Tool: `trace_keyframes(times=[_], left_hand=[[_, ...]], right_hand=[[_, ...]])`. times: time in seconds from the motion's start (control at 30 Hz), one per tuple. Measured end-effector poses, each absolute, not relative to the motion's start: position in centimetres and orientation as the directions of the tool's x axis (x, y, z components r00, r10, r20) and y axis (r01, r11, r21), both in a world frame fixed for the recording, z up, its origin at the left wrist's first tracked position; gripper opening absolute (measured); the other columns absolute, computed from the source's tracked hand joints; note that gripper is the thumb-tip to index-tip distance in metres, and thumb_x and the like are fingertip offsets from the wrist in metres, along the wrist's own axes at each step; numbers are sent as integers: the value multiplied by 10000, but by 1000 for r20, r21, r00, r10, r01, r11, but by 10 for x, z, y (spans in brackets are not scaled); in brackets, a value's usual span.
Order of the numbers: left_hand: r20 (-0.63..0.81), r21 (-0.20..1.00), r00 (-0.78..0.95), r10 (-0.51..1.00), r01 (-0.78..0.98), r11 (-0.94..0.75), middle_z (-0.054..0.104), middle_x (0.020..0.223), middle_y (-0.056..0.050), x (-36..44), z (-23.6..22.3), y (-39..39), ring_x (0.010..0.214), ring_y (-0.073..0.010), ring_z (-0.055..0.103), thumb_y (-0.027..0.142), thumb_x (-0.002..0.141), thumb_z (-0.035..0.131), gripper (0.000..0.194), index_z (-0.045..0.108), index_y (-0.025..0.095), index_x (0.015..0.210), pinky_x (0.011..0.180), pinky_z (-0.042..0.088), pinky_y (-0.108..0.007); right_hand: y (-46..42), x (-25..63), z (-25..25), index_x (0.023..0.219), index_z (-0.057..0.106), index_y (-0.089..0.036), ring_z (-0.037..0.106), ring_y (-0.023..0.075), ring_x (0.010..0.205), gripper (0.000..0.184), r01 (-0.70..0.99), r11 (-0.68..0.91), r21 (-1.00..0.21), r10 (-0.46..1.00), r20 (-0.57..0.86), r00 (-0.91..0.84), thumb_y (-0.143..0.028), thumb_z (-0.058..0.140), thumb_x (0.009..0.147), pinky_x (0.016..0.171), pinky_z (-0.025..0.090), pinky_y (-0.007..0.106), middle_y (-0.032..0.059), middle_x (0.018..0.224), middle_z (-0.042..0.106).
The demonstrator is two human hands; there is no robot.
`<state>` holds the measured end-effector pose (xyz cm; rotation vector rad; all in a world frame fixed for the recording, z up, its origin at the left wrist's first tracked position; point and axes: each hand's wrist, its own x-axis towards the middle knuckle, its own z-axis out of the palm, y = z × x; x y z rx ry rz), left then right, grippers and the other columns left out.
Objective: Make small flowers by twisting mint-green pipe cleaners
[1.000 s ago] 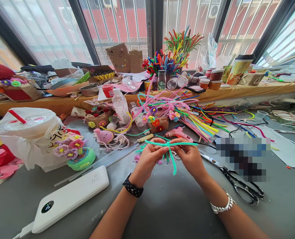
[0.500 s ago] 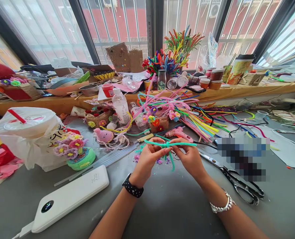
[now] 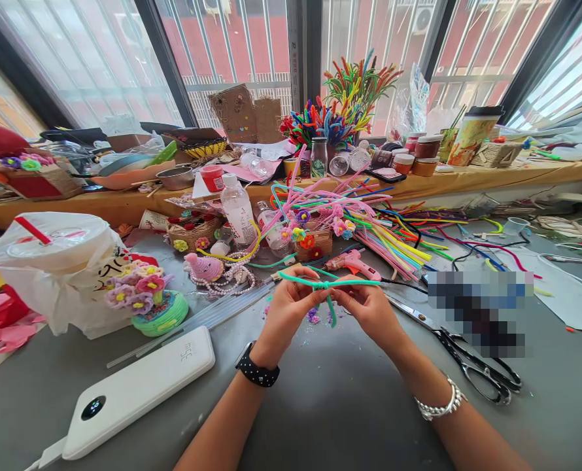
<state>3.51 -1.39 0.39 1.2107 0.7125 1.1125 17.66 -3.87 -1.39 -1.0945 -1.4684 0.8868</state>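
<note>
Left hand [image 3: 288, 311] and right hand [image 3: 372, 314] pinch green pipe cleaners [image 3: 331, 310] between closed fingers [image 3: 314, 299]. At four o'clock from the hands lie scissors [image 3: 443, 335].

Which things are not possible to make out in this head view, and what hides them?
Head view: the gripped parts of the green stems, covered by the left hand and right hand.
Head view: whatever lies under the pixelated patch near the scissors.
Head view: the far end of the white cable, cut off by the bottom edge.
</note>
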Motion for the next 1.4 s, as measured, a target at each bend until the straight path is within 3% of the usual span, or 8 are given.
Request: trace_keyframes(times=[0.43,0.53,0.67,0.73,0.8,0.9,1.2,1.4], left_hand=[[77,986,341,937,-166,-21,646,719,-5,35,3,-14,684,-124,575,200,616,672,159,645,153,765,639,439,-215],[58,986,335,940,-169,-1,643,738,-4,34,4,-13,695,-122,576,214,615,674,166,635,152,764,641,439,-214],[71,987,338,938,-159,-17,624,728,6,33,5,-13,707,-119,578,198,609,678,236,594,157,826,640,444,-207],[92,989,358,929,-141,-44,613,720,4,35,4,-14,705,-123,580,194,621,669,271,563,155,867,642,449,-216],[125,987,369,921,-142,-77,602,718,4,36,2,-15,694,-120,577,192,630,662,285,532,154,882,639,449,-218],[170,980,370,913,-160,-118,577,684,22,39,-1,-17,637,-99,562,189,621,671,274,493,159,827,574,433,-192],[82,982,411,908,-187,-5,570,622,29,38,-2,-15,610,-108,560,240,594,693,280,485,165,765,552,422,-209],[38,987,393,919,-158,26,592,686,8,38,-3,-13,642,-114,557,259,587,693,304,502,161,802,596,434,-230]], right_hand=[[-37,182,-11,795,636,-174,607,176,707,175,215,273,-938,962,265,-67,-318,555,740,653,480,293,39,743,658],[-35,190,-9,966,584,-185,589,180,805,277,196,285,-938,959,279,-59,-329,568,729,735,472,321,56,911,624],[-35,200,-5,1189,394,-245,514,190,966,529,263,393,-881,886,440,149,-329,596,708,809,439,351,69,1098,520],[-37,201,-3,1130,466,-249,483,204,1006,455,395,442,-805,822,540,180,-318,606,704,844,407,363,68,1103,514],[-39,199,-1,979,585,-235,498,212,973,278,485,479,-731,808,584,82,-301,606,710,843,394,362,61,1006,567],[-41,192,-1,843,649,-220,549,186,828,129,462,516,-722,830,555,-59,-260,566,752,762,424,324,42,820,615],[-40,195,1,922,640,-213,555,147,746,199,380,506,-774,862,472,-186,-171,488,800,658,444,259,36,804,603],[-39,192,-2,889,646,-207,560,161,755,181,441,516,-735,846,519,-125,-165,504,784,682,445,280,46,799,604]])
